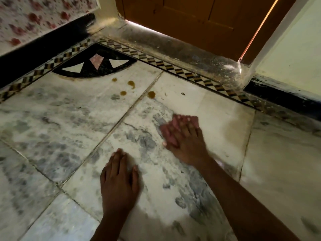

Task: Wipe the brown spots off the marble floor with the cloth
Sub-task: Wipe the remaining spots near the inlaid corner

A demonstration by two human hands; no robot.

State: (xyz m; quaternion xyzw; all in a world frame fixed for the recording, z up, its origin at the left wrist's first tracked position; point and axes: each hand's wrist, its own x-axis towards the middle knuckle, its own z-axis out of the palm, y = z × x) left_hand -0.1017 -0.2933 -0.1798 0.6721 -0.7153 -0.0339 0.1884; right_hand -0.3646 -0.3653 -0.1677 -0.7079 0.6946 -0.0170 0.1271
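Head view, right hand [184, 141] flat, fingers straight, pressing pink cloth [169, 131] on marble floor [52, 119], left hand [119, 180] open, palm down

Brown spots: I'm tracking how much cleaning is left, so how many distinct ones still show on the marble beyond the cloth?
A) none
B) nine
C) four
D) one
C: four brown spots lie on the marble floor near the black corner inlay, all beyond the pink cloth that the right hand presses flat; the left hand rests on the floor.
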